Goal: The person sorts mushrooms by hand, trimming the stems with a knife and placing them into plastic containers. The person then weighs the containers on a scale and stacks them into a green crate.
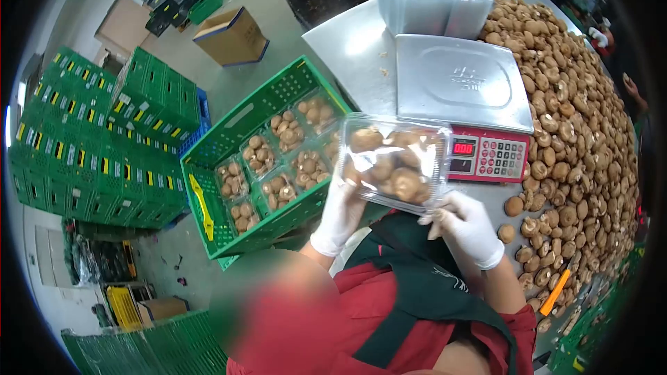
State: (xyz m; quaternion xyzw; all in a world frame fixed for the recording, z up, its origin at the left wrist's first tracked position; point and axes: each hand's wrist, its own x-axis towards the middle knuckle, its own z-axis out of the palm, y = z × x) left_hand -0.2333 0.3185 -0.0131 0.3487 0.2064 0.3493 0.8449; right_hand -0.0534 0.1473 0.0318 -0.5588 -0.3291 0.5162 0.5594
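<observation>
A clear plastic punnet point(396, 161) of brown mushrooms is held up in front of my body, its transparent lid over the contents. My left hand point(342, 210), in a white glove, grips its left side; the fingers are partly hidden behind the plastic. At the lower right corner, the fingers of my gloved right hand point(464, 226) are closed on the punnet's edge. Behind it stands a scale point(486, 156) with a red keypad panel and a bare metal pan point(460, 83); its display reads zero.
To the left, a green crate point(240, 114) holds several filled punnets. Loose mushrooms point(570, 139) are heaped along the right of the metal table point(351, 42). Stacked clear trays point(427, 0) stand behind the scale. An orange-handled tool point(554, 293) lies by the mushrooms. Green crates point(90, 146) are stacked far left.
</observation>
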